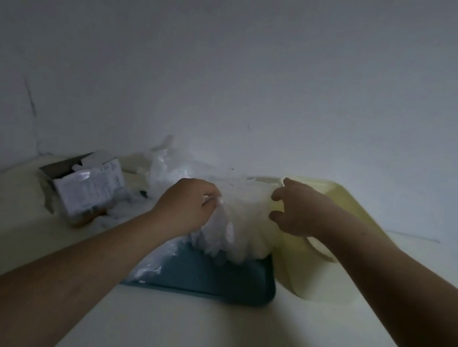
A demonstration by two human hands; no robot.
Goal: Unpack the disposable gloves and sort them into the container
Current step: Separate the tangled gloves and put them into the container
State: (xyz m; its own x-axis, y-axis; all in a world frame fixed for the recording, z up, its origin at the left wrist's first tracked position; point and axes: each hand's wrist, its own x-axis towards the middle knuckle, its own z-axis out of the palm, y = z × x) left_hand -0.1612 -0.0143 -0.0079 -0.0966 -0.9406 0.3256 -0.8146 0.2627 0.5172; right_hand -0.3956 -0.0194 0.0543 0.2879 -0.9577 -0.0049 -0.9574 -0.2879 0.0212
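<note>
Over one tray (223,285), left hand (187,205) and right hand (298,207) hold one glove bundle (245,218).

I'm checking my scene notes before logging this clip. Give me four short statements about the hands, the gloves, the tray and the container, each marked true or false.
1. The left hand pinches the bunch of translucent plastic gloves. True.
2. The flat teal tray lies right of the pale yellow plastic container. False: it lies left of it, beneath the gloves.
3. An opened cardboard box sits on the left of the white table. True.
4. The right hand lies flat on the table. False: it is raised, fingers curled, at the gloves' right edge.
</note>
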